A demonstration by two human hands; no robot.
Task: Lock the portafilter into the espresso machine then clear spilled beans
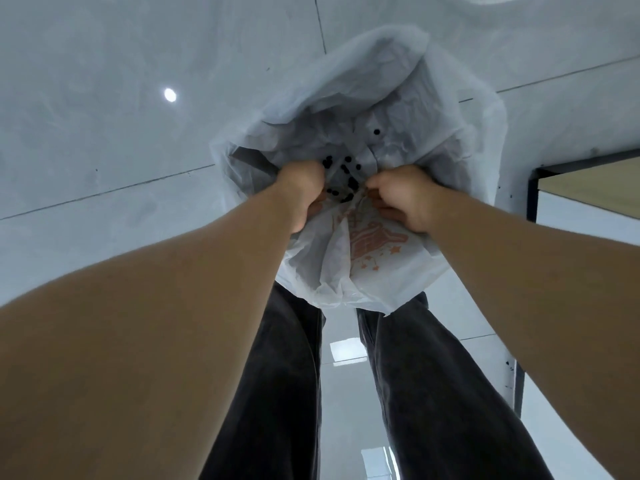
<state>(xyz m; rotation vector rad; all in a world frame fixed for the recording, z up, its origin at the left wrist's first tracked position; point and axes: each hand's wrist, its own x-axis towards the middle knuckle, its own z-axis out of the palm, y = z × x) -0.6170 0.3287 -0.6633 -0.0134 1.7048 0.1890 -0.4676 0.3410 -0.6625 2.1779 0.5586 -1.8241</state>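
I look straight down at a white plastic bag point(398, 109) lining a bin on the floor. Both hands hold a crumpled white paper with an orange print point(367, 251) over the bag's mouth. My left hand point(300, 188) grips the paper's left edge and my right hand point(401, 195) grips its right edge. Several dark coffee beans point(344, 178) lie in the fold between my hands. One bean point(376, 132) sits apart on the bag's lining. The portafilter and the espresso machine are out of view.
Glossy grey floor tiles point(121, 116) surround the bag. A wooden table top with a black metal frame point(588, 181) juts in at the right, its leg point(517, 386) lower down. My legs in dark trousers point(277, 393) stand below the bag.
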